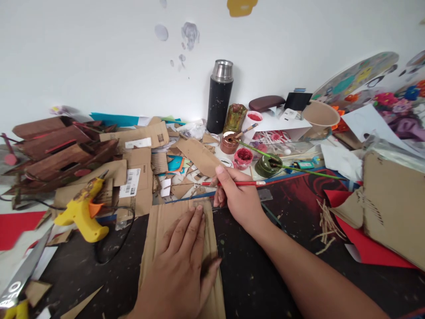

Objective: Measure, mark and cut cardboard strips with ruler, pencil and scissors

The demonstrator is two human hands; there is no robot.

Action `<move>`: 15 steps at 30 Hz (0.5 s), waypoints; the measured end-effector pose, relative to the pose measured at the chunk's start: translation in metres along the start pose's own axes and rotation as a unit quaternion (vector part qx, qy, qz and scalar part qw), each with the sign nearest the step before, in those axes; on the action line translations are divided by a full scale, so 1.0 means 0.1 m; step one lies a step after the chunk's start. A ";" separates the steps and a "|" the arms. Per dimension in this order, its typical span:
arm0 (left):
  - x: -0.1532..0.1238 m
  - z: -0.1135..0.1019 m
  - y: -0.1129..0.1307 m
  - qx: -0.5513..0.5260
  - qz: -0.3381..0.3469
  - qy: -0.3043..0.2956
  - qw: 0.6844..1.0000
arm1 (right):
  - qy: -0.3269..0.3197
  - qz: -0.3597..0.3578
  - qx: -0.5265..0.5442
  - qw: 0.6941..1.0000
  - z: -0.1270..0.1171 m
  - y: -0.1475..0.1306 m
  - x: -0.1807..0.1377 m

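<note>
My left hand [184, 261] lies flat, fingers extended, on a strip of brown corrugated cardboard [156, 230] on the dark tabletop. Just beyond the cardboard's far edge, my right hand [237, 197] is closed around a red pencil [249, 183]. The pencil lies nearly level, with one end pointing left over paper scraps and the other sticking out to the right. Its left end is too small to make out clearly. Open paint jars stand past my right hand: a brown one [229, 144], a red one [243, 158] and a dark green one [268, 166].
A yellow hot glue gun [84, 212] with its cord lies left of the cardboard, and scissors [25, 270] lie nearer. Brown cardboard models [63, 150] stand at the left back. A black flask [219, 99] stands by the wall. Twine pieces [327, 226] and a cardboard box [395, 199] are at right.
</note>
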State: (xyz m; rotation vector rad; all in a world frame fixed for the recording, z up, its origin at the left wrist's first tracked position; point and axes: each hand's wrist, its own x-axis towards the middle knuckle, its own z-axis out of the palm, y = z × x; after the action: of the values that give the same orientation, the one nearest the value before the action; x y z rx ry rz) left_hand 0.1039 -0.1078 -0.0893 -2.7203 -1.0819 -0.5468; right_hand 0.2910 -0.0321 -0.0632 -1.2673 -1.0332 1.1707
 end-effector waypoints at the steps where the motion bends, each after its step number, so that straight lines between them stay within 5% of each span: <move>1: 0.00 0.00 0.00 0.000 0.001 0.000 1.000 | -0.001 -0.001 0.000 1.000 0.00 0.01 0.00; 15: 0.00 0.00 0.00 0.009 0.001 -0.002 1.000 | -0.013 -0.014 -0.005 1.000 0.01 0.02 -0.02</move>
State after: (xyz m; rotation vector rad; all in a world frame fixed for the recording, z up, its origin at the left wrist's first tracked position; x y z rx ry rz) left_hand 0.1041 -0.1080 -0.0893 -2.7079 -1.0810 -0.5281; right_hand 0.2893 -0.0336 -0.0648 -1.2445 -1.0732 1.1640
